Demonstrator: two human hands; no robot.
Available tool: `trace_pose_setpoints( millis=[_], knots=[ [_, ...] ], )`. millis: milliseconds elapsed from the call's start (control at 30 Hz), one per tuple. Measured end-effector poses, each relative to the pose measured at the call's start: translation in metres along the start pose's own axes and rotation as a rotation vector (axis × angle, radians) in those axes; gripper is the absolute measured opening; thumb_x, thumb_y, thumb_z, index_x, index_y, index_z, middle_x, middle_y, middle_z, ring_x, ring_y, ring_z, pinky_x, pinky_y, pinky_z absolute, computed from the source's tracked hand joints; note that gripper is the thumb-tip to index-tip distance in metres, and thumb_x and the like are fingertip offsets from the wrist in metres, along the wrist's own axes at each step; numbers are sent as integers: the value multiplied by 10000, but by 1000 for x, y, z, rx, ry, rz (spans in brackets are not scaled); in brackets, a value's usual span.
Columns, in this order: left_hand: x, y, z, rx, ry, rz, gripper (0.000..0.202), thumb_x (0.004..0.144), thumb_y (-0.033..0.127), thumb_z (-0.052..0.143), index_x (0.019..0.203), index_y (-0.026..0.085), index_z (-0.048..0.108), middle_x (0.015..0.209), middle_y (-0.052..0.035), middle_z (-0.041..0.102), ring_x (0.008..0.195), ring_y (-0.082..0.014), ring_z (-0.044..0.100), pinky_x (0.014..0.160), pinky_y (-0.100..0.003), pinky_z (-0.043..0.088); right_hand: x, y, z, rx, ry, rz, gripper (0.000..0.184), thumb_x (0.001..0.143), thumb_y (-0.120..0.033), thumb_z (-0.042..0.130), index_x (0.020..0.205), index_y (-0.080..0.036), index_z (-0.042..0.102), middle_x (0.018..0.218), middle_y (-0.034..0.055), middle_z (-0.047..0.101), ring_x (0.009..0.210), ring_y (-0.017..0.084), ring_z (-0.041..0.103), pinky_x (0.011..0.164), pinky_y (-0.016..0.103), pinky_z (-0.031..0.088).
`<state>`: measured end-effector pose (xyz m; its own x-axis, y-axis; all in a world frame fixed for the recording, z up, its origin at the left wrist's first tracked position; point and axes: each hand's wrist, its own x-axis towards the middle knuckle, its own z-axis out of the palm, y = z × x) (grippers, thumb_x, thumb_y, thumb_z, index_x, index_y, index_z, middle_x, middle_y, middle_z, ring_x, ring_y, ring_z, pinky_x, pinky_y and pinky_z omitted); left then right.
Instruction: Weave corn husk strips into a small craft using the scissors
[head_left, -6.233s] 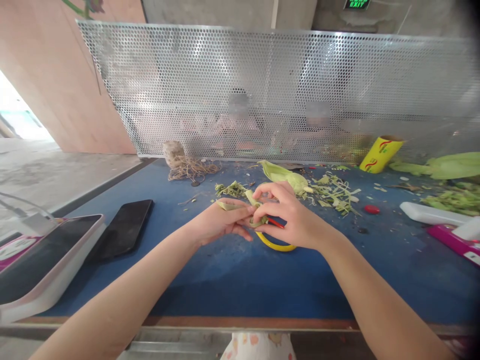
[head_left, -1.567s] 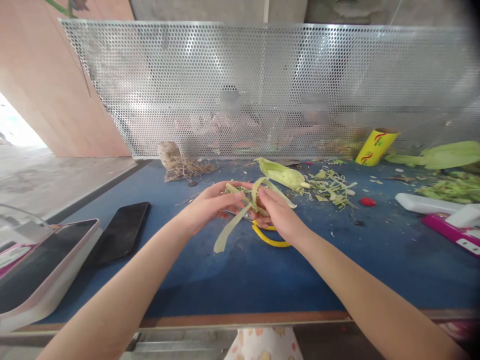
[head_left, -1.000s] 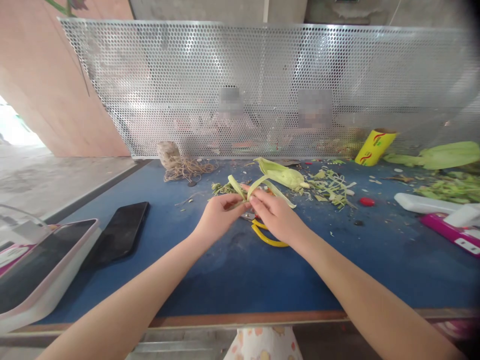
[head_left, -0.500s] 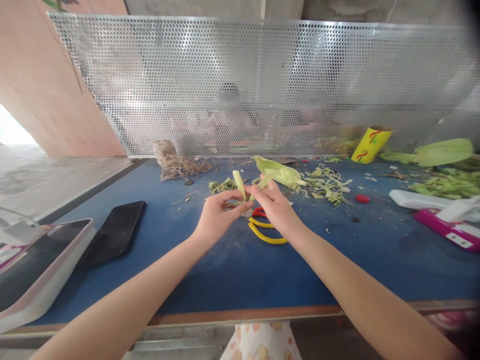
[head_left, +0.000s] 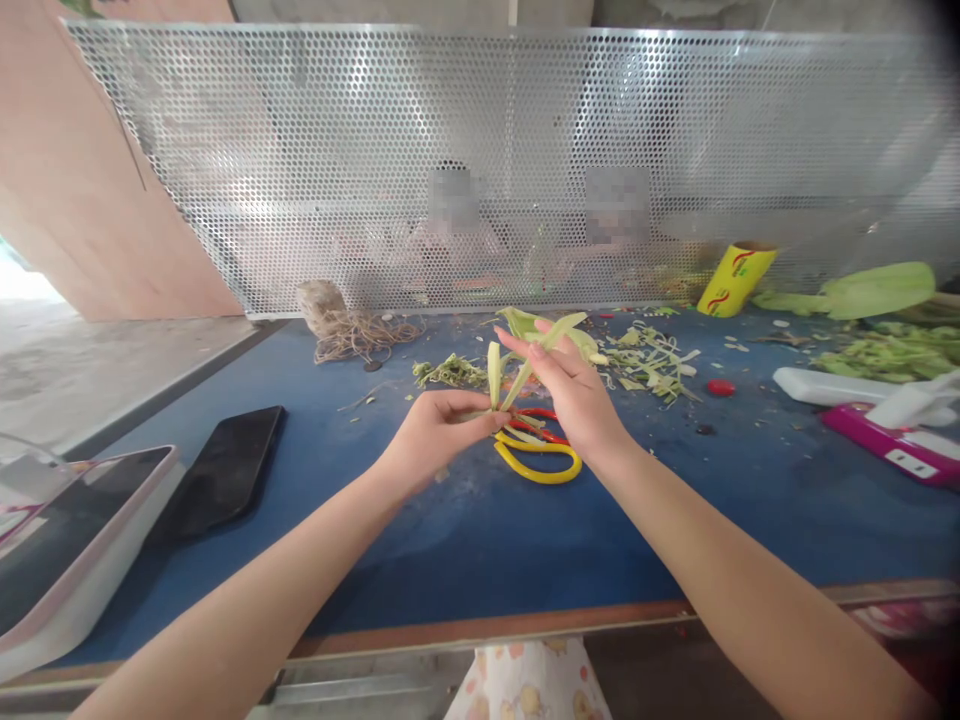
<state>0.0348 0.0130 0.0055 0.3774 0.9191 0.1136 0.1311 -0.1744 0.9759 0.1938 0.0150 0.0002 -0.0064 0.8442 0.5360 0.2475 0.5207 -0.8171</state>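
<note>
Both my hands work a strip of pale green corn husk above the blue table. My left hand pinches the husk's lower end, fingers closed. My right hand is raised a little higher and pulls a thin husk strand up and to the right between thumb and fingers. Under my hands lie scissors with yellow and red handles. An ear of corn in its husk rests just behind my right hand.
A black phone and a white scale sit at the left. Twine lies at the back, with husk scraps, a yellow roll, green leaves and a pink-white tool to the right. A perforated metal screen closes off the rear.
My right hand has lifted and drawn a husk strand up and to the right, away from my left hand. The scissors under my hands now show more fully.
</note>
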Motion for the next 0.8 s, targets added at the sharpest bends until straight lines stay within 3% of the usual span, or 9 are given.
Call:
trace_pose_setpoints(
  millis=[100, 200, 300, 433, 600, 800],
  knots=[
    [0, -1, -2, -33, -5, -40, 156, 626, 263, 692, 746, 164, 712, 775, -35, 707, 703, -145, 611, 685, -247, 471, 3, 1, -3, 8, 15, -21, 348, 879, -405, 337, 1076, -282, 596, 870, 42, 568, 1195, 194, 346, 953, 365, 289],
    [2, -3, -5, -64, 61, -78, 199, 654, 324, 672, 752, 155, 705, 743, -48, 692, 689, -141, 600, 624, -233, 459, 5, 1, -7, -28, 31, 54, 343, 840, -479, 373, 955, -234, 583, 848, 31, 560, 835, 156, 525, 760, 302, 394],
    [5, -5, -7, -188, 120, -102, 268, 672, 369, 652, 801, 137, 689, 739, -63, 676, 725, -154, 605, 626, -247, 460, 2, -4, -9, -140, 67, 68, 297, 757, -511, 502, 795, -216, 493, 607, -27, 457, 523, 102, 424, 529, 243, 344],
    [7, -6, -8, -253, 101, -77, 308, 689, 384, 633, 828, 113, 681, 774, -82, 672, 728, -155, 599, 655, -265, 462, -6, -11, -6, -387, -220, -41, 295, 741, -476, 539, 647, -207, 462, 504, -38, 429, 442, 86, 355, 458, 232, 248],
    [6, -4, -11, -90, 108, -8, 249, 596, 323, 718, 777, 155, 688, 791, -30, 682, 718, -153, 595, 693, -258, 454, -9, -10, 1, -766, -300, -168, 326, 836, -397, 405, 588, -192, 457, 478, -24, 401, 433, 88, 326, 466, 243, 174],
    [6, -1, -13, 245, 113, 81, 233, 677, 389, 627, 689, 159, 661, 641, -3, 631, 612, -134, 544, 606, -242, 419, -7, -11, -2, -737, -393, -181, 278, 852, -317, 378, 625, -190, 477, 493, -32, 396, 432, 78, 315, 470, 239, 168]
  ],
)
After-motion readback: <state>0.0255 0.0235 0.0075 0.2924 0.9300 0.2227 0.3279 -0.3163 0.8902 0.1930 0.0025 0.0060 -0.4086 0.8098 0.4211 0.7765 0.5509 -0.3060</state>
